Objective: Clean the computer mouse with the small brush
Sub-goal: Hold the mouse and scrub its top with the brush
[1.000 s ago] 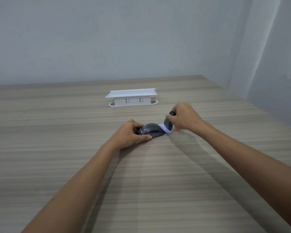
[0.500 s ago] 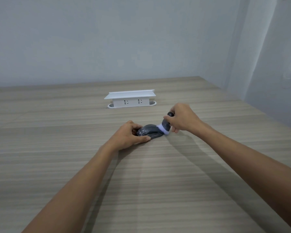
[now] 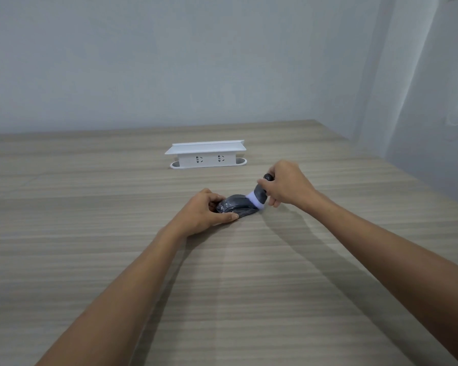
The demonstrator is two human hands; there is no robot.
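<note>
A dark grey computer mouse (image 3: 237,206) lies on the wooden table (image 3: 222,273) near its middle. My left hand (image 3: 205,213) grips the mouse's left end, thumb along its near side, holding it down. My right hand (image 3: 284,186) is closed around the dark handle of a small brush (image 3: 259,195). The brush tilts down to the left, and its white bristles rest on the right end of the mouse. The mouse's left part is hidden under my fingers.
A white socket box (image 3: 206,155) with a flat lid stands on the table behind the mouse. The pale wall runs behind the table's far edge, and the table's right edge slants toward a corner at the right.
The brush has shifted slightly along the right end of the mouse, staying on it. My left hand keeps its hold in the same place.
</note>
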